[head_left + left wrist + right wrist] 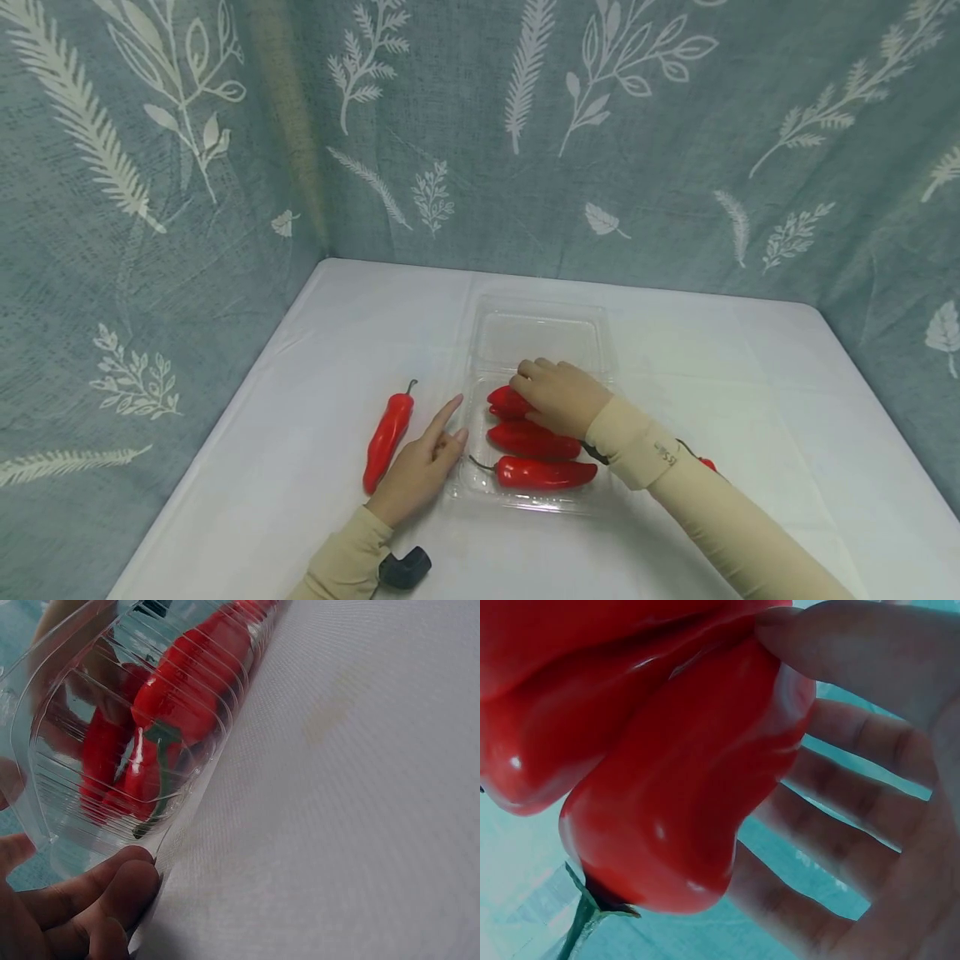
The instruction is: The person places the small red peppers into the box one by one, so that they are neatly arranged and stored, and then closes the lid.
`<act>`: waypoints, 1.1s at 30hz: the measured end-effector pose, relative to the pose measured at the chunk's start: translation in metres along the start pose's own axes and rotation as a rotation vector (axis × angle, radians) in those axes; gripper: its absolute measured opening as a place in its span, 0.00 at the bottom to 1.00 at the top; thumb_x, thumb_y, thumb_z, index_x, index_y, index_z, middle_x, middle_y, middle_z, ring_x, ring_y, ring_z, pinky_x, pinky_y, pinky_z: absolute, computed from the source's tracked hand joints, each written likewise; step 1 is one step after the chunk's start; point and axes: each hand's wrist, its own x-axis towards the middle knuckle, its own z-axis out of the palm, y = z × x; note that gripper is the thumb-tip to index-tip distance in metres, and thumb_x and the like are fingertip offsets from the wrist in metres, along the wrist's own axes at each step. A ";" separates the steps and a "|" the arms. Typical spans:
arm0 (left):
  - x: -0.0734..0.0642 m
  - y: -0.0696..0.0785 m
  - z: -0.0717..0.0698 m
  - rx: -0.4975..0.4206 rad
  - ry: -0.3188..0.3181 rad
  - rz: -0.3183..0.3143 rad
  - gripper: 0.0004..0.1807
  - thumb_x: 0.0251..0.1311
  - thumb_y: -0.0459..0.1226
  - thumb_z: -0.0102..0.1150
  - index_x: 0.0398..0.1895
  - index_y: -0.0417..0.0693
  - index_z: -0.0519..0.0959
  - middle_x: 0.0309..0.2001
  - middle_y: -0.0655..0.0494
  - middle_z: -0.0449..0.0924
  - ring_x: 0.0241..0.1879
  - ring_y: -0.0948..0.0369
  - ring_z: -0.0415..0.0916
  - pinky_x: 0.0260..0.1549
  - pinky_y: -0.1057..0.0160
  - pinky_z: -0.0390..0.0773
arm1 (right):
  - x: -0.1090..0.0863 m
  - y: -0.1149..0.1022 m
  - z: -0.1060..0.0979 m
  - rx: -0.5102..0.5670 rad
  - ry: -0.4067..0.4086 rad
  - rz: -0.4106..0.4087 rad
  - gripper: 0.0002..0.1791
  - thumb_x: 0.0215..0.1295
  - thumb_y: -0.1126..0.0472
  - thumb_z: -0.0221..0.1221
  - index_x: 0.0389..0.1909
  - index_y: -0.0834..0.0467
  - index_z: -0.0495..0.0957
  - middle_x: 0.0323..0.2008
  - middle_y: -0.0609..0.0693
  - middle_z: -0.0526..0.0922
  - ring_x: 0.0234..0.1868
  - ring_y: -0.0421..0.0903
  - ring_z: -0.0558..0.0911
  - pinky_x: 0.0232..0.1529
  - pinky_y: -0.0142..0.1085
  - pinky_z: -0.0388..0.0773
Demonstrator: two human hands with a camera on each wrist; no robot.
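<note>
In the head view, a clear plastic clamshell box (525,502) lies with its lid folded back. Along its front, a long red pepper (546,473) points its stem left, and a second red pepper (531,439) lies behind it. My right hand (558,396) reaches over the back of the tray and holds another red pepper (682,795), thumb on one side and fingers round the other. By the tray's left edge is my left hand (420,471), index finger pointing forward and thumb at the rim. Its lower fingers (131,881) curl loosely beside the box corner.
A loose red pepper (388,442) lies left of the box, stem away from me. Part of another red pepper (707,463) shows behind my right sleeve. The table has a white cloth (360,317), with patterned green-blue curtains (480,200) around its back and sides.
</note>
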 end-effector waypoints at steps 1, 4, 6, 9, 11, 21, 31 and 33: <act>0.000 0.000 0.000 -0.001 0.000 0.000 0.30 0.69 0.48 0.50 0.73 0.64 0.58 0.22 0.64 0.70 0.21 0.67 0.66 0.24 0.68 0.67 | 0.000 0.000 0.000 -0.001 0.004 0.001 0.18 0.54 0.57 0.69 0.46 0.55 0.78 0.42 0.50 0.80 0.42 0.46 0.79 0.41 0.37 0.79; 0.000 0.000 0.000 -0.003 -0.003 0.000 0.30 0.69 0.48 0.49 0.73 0.64 0.58 0.23 0.64 0.70 0.21 0.67 0.66 0.24 0.68 0.67 | 0.000 -0.001 0.001 -0.004 0.014 0.004 0.18 0.54 0.57 0.69 0.46 0.55 0.78 0.42 0.50 0.80 0.42 0.46 0.79 0.41 0.37 0.79; 0.000 0.000 0.000 -0.005 -0.004 0.000 0.30 0.69 0.49 0.49 0.73 0.64 0.58 0.23 0.64 0.70 0.21 0.67 0.66 0.25 0.68 0.68 | -0.001 -0.001 0.002 -0.011 0.019 0.006 0.18 0.54 0.56 0.69 0.46 0.55 0.78 0.42 0.50 0.80 0.42 0.46 0.79 0.40 0.37 0.79; 0.000 0.000 0.000 -0.008 -0.003 0.001 0.30 0.69 0.50 0.49 0.73 0.64 0.58 0.23 0.64 0.70 0.21 0.67 0.66 0.25 0.68 0.68 | -0.002 -0.001 0.003 -0.030 0.025 0.013 0.19 0.54 0.55 0.69 0.46 0.54 0.78 0.43 0.50 0.80 0.43 0.46 0.79 0.40 0.38 0.79; 0.000 0.000 0.000 -0.008 -0.002 0.004 0.30 0.69 0.50 0.49 0.73 0.64 0.58 0.23 0.64 0.70 0.21 0.67 0.66 0.25 0.68 0.68 | -0.003 -0.002 0.004 -0.040 0.026 0.020 0.20 0.54 0.55 0.69 0.47 0.54 0.77 0.45 0.50 0.80 0.45 0.47 0.79 0.41 0.39 0.79; 0.000 0.000 -0.001 -0.013 0.002 0.006 0.29 0.69 0.50 0.49 0.73 0.64 0.58 0.25 0.64 0.71 0.22 0.67 0.66 0.25 0.68 0.68 | -0.007 -0.002 0.007 -0.018 0.031 0.053 0.25 0.54 0.54 0.69 0.53 0.54 0.74 0.52 0.51 0.77 0.53 0.48 0.75 0.46 0.43 0.78; 0.000 0.002 -0.001 -0.007 -0.003 0.007 0.30 0.69 0.49 0.49 0.73 0.64 0.58 0.24 0.64 0.71 0.21 0.67 0.66 0.25 0.68 0.68 | -0.034 0.020 -0.013 0.137 -0.036 0.203 0.33 0.54 0.49 0.69 0.60 0.55 0.72 0.57 0.53 0.75 0.55 0.50 0.75 0.51 0.45 0.77; 0.000 0.001 -0.001 -0.010 -0.002 0.004 0.30 0.69 0.49 0.49 0.73 0.64 0.58 0.24 0.64 0.71 0.21 0.67 0.66 0.25 0.68 0.68 | -0.044 0.026 -0.014 0.151 -0.025 0.231 0.34 0.53 0.49 0.69 0.60 0.56 0.71 0.57 0.54 0.74 0.54 0.51 0.76 0.51 0.45 0.78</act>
